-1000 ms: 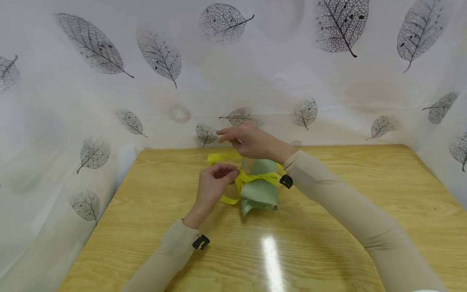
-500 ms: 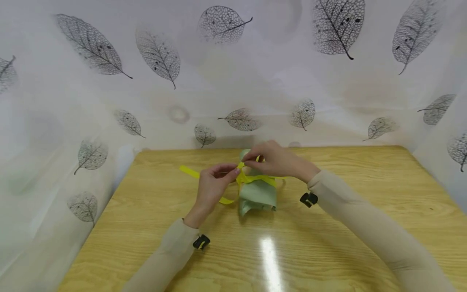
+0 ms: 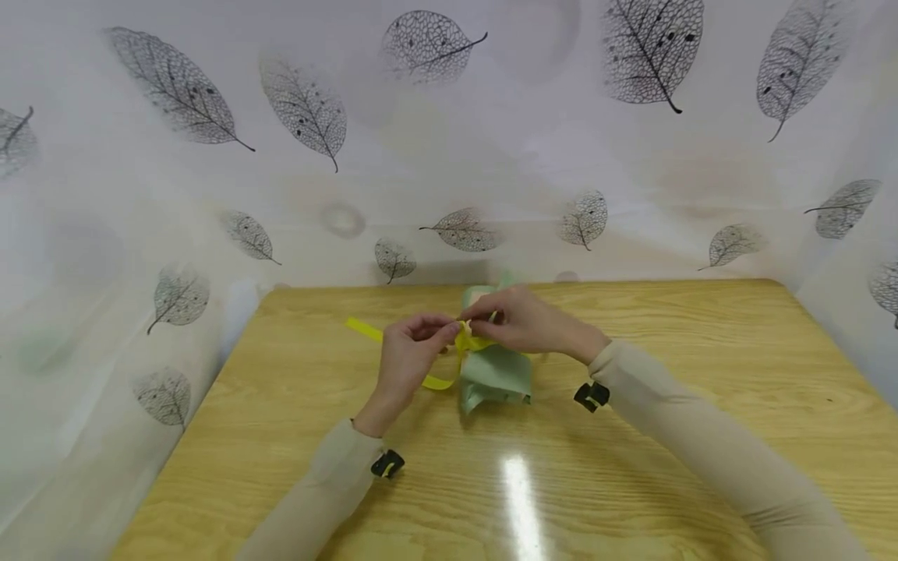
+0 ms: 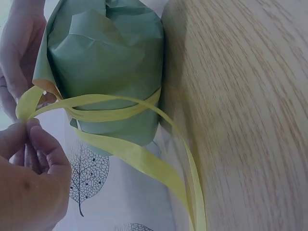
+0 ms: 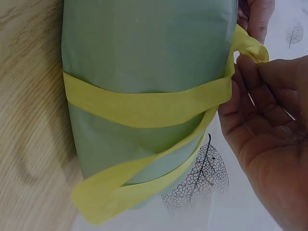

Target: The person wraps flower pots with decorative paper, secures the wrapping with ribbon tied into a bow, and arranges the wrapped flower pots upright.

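Observation:
A parcel [image 3: 496, 375] wrapped in green paper lies on the wooden table, with a yellow ribbon [image 5: 144, 109] passed around its middle. My left hand [image 3: 410, 354] is at the parcel's left side, pinching the ribbon between thumb and fingertips. Close against it from the other side, my right hand [image 3: 535, 321] pinches the ribbon over the top of the parcel. In the left wrist view, a small ribbon loop stands up by the left hand's [image 4: 36, 180] fingertips, and a long tail hangs past the parcel. The fingers partly hide the crossing of the ribbon.
The wooden table [image 3: 281, 436] reaches back to a pale curtain [image 3: 449, 148] printed with dark leaf skeletons. One ribbon end [image 3: 365, 329] lies out to the left of the parcel. A black wrist camera [image 3: 387, 465] sits on the left sleeve, another on the right.
My right hand came down from above the parcel to the left fingertips and now pinches the ribbon there. The left hand stayed in place. A ribbon end shifted outward to the left.

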`<state>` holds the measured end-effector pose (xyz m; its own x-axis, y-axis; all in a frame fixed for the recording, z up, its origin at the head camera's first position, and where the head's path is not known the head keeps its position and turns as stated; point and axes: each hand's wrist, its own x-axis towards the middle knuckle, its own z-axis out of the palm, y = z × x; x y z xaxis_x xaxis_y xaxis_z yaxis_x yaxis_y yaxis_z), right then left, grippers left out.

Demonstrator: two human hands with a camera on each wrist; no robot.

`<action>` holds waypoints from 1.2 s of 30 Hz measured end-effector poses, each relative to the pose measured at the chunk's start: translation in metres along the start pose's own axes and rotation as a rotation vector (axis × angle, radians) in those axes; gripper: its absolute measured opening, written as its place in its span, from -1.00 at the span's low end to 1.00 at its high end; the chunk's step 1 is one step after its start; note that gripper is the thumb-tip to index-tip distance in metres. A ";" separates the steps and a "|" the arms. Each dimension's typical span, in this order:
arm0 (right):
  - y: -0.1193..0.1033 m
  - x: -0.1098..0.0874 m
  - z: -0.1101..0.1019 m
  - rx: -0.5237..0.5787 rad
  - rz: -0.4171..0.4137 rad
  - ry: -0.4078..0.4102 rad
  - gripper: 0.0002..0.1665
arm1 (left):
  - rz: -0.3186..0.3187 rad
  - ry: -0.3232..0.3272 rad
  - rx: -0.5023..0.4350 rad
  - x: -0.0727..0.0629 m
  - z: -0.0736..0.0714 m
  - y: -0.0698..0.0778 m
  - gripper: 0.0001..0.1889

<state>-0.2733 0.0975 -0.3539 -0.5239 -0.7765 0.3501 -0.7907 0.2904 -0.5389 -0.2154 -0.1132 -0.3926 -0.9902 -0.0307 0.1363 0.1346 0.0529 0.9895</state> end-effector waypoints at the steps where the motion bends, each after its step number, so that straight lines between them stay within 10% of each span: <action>1: 0.000 0.000 0.000 0.006 0.010 -0.003 -0.74 | -0.001 -0.001 0.005 0.000 0.000 0.000 -0.85; 15: -0.001 0.005 0.002 -0.027 0.000 0.068 -0.87 | 0.034 -0.093 0.048 0.002 -0.007 0.005 -0.78; 20: -0.003 0.007 0.000 -0.029 -0.002 0.079 -0.88 | 0.006 -0.161 0.368 0.018 -0.027 -0.001 -0.67; 26: -0.003 0.007 0.000 -0.039 -0.005 0.067 -0.88 | -0.081 -0.411 0.819 0.035 -0.045 -0.020 -0.55; 36: -0.006 0.006 0.001 -0.044 -0.022 0.087 -0.90 | -0.042 -0.364 0.865 0.032 -0.063 -0.020 -0.79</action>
<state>-0.2710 0.0910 -0.3492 -0.5305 -0.7317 0.4280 -0.8144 0.2998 -0.4968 -0.2478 -0.1786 -0.4053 -0.9643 0.2564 -0.0668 0.1681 0.7869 0.5938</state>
